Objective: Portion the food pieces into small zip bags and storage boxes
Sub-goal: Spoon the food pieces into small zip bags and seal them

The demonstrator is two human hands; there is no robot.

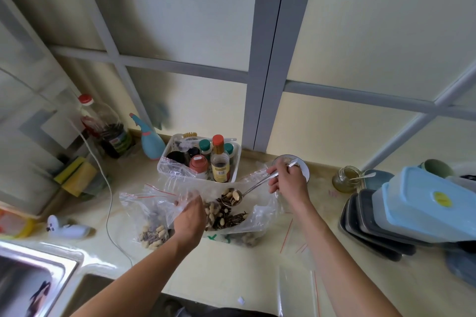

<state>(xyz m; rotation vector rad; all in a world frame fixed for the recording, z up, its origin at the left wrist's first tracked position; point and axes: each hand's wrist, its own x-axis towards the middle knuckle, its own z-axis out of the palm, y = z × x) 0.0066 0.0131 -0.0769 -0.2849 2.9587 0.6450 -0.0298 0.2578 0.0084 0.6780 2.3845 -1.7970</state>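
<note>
Right hand (286, 177), centre-right of frame: fingers curled round the handle end of a metal spoon (247, 192), grip well back from the bowl. Bowl is heaped with peanuts and striped seeds, hovering over the open large bag (247, 216) at centre.

Left hand (189, 216), centre: fingers curled on thin clear film, apparently holding open the mouth of the small zip bag (152, 216) at centre-left; exact pinch hidden by the knuckles. That bag already holds some mix at its bottom.

Handling, my read: pieces are light, dry, loose and roll off a heaped spoon, so keep it level. Bag film is limp and slippery; hold at the red zip strip, the stiffest edge.

Storage boxes (422, 203) stacked at right, lids on.
</note>
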